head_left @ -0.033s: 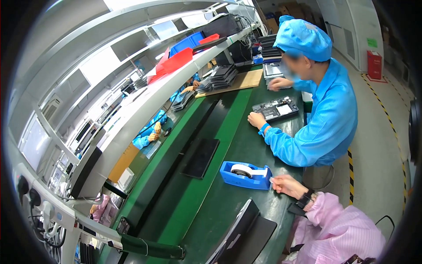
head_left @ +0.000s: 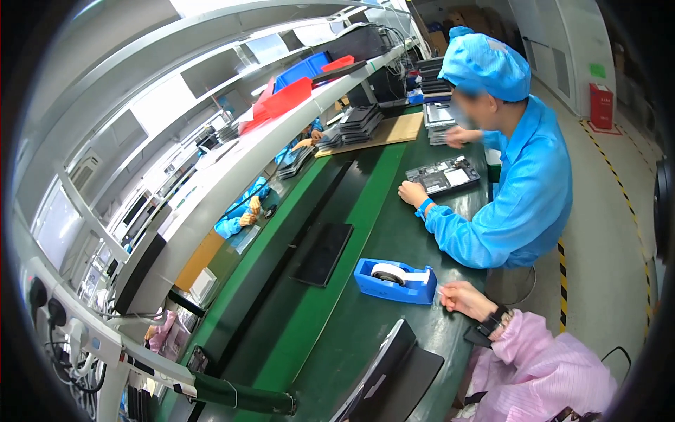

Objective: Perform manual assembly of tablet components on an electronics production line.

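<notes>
My right hand (head_left: 467, 300), in a pink sleeve with a black strap at the wrist, is closed in a pinch just right of a blue tape dispenser (head_left: 395, 280). A small whitish piece of tape (head_left: 441, 289) shows at its fingertips, apart from the dispenser. A white roll of tape (head_left: 387, 273) sits in the dispenser, its end drawn across to the cutting edge. Nearest me stands an opened dark laptop (head_left: 402, 380), partly cut off by the lower edge. My left hand is out of view.
A co-worker in blue (head_left: 517, 183) handles an opened laptop base (head_left: 443, 176) at the far right. A flat black panel (head_left: 323, 254) lies on the green bench (head_left: 330, 337). Stacked panels (head_left: 361, 124) stand on a board. Overhead shelf (head_left: 204, 183) and post (head_left: 151, 357) flank the left.
My right hand has drawn slightly away from the tape dispenser, with the piece of tape in its fingertips. The co-worker's raised hand has moved a little to the right.
</notes>
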Action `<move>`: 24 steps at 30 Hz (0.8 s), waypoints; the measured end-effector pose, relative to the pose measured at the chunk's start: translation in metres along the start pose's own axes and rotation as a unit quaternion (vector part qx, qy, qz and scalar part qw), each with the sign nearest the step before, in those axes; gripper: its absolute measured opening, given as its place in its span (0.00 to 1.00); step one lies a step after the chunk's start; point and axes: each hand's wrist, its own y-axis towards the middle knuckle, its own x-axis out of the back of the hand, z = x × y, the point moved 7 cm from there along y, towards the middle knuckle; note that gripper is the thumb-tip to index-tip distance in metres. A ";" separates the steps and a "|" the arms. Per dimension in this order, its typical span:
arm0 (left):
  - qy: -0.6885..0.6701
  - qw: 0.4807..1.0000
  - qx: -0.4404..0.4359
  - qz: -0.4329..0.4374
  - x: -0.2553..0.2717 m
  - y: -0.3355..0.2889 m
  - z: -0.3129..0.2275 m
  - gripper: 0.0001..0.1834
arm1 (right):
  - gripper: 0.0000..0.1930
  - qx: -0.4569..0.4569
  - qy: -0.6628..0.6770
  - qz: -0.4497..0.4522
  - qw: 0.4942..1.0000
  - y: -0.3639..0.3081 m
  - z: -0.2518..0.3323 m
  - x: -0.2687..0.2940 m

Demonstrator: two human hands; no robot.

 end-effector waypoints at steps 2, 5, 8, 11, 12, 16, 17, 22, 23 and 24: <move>-0.001 1.000 -0.003 -0.002 0.000 -0.001 0.000 0.07 | 0.13 -0.007 0.011 0.009 1.000 -0.017 -0.006 0.004; -0.001 1.000 0.000 -0.003 0.000 -0.003 0.001 0.07 | 0.15 0.000 -0.026 0.039 0.999 -0.052 0.015 -0.033; -0.003 1.000 0.007 0.000 0.002 -0.006 0.001 0.07 | 0.15 0.010 -0.045 0.084 0.995 -0.070 0.037 -0.064; -0.016 1.000 0.002 -0.006 0.000 -0.003 0.004 0.06 | 0.09 0.027 -0.020 0.134 0.990 -0.073 0.052 -0.091; -0.030 1.000 -0.004 -0.005 -0.002 -0.001 0.005 0.06 | 0.08 0.038 -0.012 0.159 0.987 -0.075 0.060 -0.102; -0.044 0.999 -0.029 -0.011 0.005 -0.003 -0.002 0.06 | 0.02 0.067 -0.069 0.229 0.969 -0.109 0.090 -0.159; -0.050 0.998 -0.029 -0.010 0.001 0.000 -0.002 0.06 | 0.02 0.102 -0.068 0.254 0.959 -0.113 0.095 -0.167; -0.050 0.998 -0.006 0.047 0.000 -0.004 0.012 0.15 | 0.04 0.279 -0.319 0.162 0.891 -0.139 0.096 -0.214; -0.026 0.999 -0.030 -0.030 0.000 0.005 0.010 0.11 | 0.05 0.312 -0.329 0.192 0.870 -0.147 0.087 -0.229; -0.058 0.998 -0.013 -0.030 -0.002 0.004 0.015 0.13 | 0.05 0.344 -0.338 0.222 0.847 -0.155 0.078 -0.244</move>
